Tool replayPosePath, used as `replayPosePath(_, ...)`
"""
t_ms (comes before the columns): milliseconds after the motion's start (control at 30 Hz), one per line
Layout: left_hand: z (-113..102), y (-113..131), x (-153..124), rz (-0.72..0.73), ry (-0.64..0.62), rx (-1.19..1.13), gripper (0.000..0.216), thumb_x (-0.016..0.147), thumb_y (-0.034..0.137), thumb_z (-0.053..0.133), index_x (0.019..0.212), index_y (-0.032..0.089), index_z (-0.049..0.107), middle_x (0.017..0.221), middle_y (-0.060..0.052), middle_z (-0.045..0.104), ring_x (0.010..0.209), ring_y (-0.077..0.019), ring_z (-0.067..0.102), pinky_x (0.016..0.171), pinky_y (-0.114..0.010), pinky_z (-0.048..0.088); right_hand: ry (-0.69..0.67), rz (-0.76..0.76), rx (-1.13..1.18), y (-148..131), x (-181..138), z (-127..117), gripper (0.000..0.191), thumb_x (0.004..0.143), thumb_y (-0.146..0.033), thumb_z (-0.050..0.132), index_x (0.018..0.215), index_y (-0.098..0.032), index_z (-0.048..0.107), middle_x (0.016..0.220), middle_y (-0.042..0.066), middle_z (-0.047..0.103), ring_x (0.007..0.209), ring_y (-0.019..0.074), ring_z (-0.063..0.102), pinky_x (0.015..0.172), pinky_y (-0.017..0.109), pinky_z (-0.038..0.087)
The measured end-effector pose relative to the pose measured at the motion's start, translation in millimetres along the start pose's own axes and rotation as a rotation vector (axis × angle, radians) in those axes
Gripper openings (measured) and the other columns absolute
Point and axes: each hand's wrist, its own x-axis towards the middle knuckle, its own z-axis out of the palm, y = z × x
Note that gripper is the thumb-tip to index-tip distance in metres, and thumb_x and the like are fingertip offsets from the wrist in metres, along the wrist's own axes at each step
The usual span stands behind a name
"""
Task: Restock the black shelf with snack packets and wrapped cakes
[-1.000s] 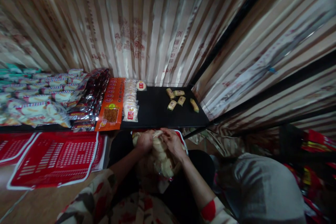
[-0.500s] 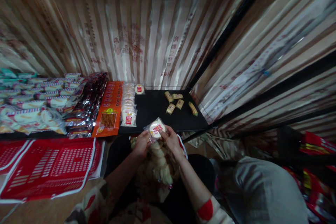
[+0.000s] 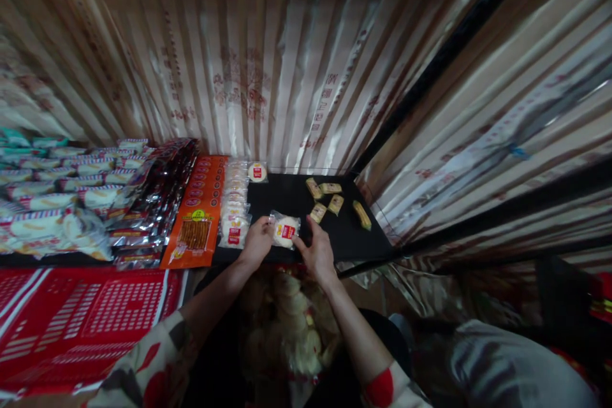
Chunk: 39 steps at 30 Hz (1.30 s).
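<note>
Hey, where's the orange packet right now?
In the head view, the orange packet lies left of centre on the black shelf, between the dark shiny packets and the row of round white packets.

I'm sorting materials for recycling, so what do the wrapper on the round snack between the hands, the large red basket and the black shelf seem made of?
Wrapper: probably thin, shiny plastic film, since the pale snack shows through. Large red basket: likely smooth molded plastic, given its even color and slots. Black shelf: fairly matte; painted metal or coated board, can't tell.
</note>
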Motion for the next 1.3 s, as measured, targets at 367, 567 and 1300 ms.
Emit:
replayPosePath(367,-13.4,54.9,58.3,0.297,-0.074,0.837,0.032,0.086,0.022,0.040,0.109,0.023,0.061,0.105,-0.006,0.067,0.096,-0.0201,0.060,0.085,-0.029,0.045,-0.235,-0.144,-0.046,-2.7,76.1,27.9,0.033,0.074,-0.031,0.061,0.105,-0.021,0.065,0.093,0.004,0.069,0.082,0.0192,0.060,0.076,0.033,0.048)
replayPosePath(567,-4.1,46.3,72.0,0.479,0.156,0.940,0.046,0.080,0.013,0.042,0.125,0.011,0.051,0.138,-0.015,0.042,0.131,-0.0277,0.032,0.109,-0.041,0.027,-0.165,0.037,0.062,6.5,125.7,76.6,0.023,0.073,-0.031,0.059,0.093,-0.023,0.067,0.074,-0.002,0.068,0.066,0.0145,0.060,0.066,0.028,0.049)
replayPosePath(1300,13.3,9.0,165.2,-0.026,0.029,0.400,0.051,0.089,0.024,0.030,0.135,0.001,0.036,0.146,-0.020,0.028,0.137,-0.0233,0.024,0.112,-0.035,0.019,-0.194,0.057,-0.371,0.3,209.3,146.5,0.030,0.079,-0.033,0.059,0.106,-0.022,0.065,0.098,0.007,0.067,0.087,0.0182,0.063,0.073,0.025,0.046)
